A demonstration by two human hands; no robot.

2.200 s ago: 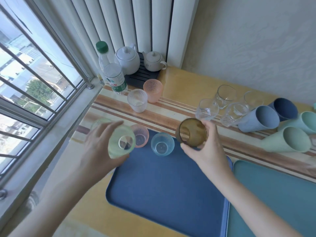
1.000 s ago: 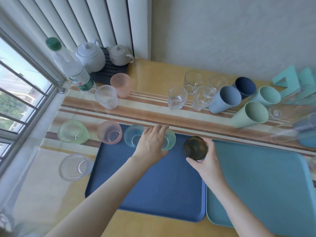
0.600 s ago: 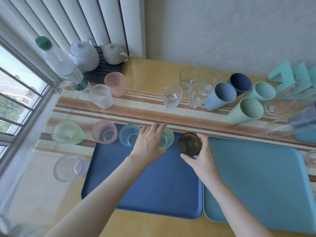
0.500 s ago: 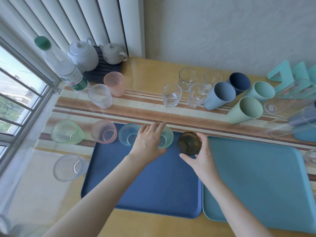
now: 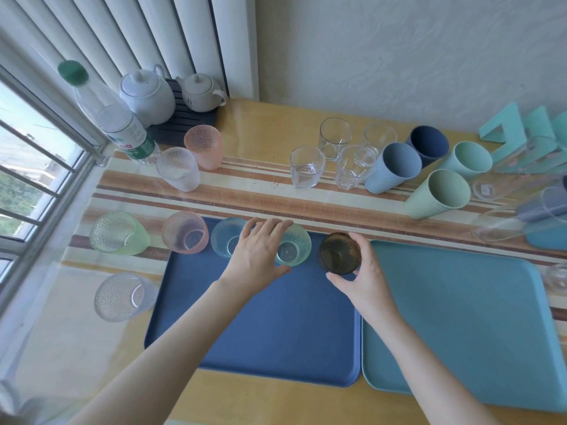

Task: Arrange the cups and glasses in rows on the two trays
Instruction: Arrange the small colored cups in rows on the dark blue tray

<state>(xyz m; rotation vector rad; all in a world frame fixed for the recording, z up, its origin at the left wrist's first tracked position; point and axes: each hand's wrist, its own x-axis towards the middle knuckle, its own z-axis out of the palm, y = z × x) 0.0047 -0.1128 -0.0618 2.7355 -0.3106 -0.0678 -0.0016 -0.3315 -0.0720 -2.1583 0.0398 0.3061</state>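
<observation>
A dark blue tray (image 5: pixel 276 326) lies in front of me, a teal tray (image 5: pixel 460 326) to its right. Along the blue tray's far edge stand a pink glass (image 5: pixel 185 231), a light blue glass (image 5: pixel 225 240), a pale green glass (image 5: pixel 294 246) and a brown glass (image 5: pixel 339 253). My left hand (image 5: pixel 259 256) grips the pale green glass from its left side. My right hand (image 5: pixel 357 277) holds the brown glass at its right rim. Both glasses stand upright on the tray.
Off the tray to the left stand a green glass (image 5: pixel 116 233) and a clear textured glass (image 5: pixel 121 297). Further back are a frosted glass (image 5: pixel 178 168), a peach glass (image 5: pixel 204 145), several clear tumblers (image 5: pixel 306 167), ribbed cups (image 5: pixel 392 171), a water bottle (image 5: pixel 119 127) and teapots (image 5: pixel 147 93).
Both hands have lowered their glasses onto the blue tray's far edge, the pale green one beside the light blue glass. In the last half second the hands have barely moved.
</observation>
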